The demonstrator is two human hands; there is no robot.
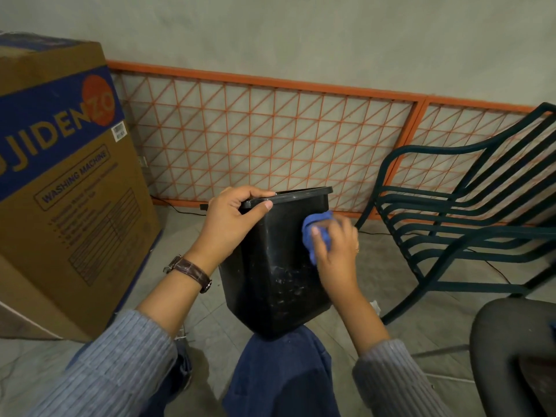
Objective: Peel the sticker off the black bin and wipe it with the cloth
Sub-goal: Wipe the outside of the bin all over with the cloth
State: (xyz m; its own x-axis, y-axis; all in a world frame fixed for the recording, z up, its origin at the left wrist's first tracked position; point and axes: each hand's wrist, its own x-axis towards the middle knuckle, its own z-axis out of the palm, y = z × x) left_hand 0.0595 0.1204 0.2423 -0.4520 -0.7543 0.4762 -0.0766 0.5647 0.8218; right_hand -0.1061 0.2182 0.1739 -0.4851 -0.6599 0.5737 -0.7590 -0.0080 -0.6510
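The black bin (272, 275) stands upright on my right knee, its open top facing up. My left hand (231, 219) grips the bin's near-left rim, thumb over the edge. My right hand (334, 251) presses a crumpled blue cloth (314, 228) against the upper part of the bin's side wall. Pale scuffs and flecks of residue show on the lower half of that wall. No sticker is visible on the bin.
A large cardboard washing-machine box (69, 191) stands close on the left. An orange metal grille (270, 139) leans on the wall behind. A dark green slatted chair (460, 224) is on the right, a black seat (511, 350) at the bottom right. Cables run along the tiled floor.
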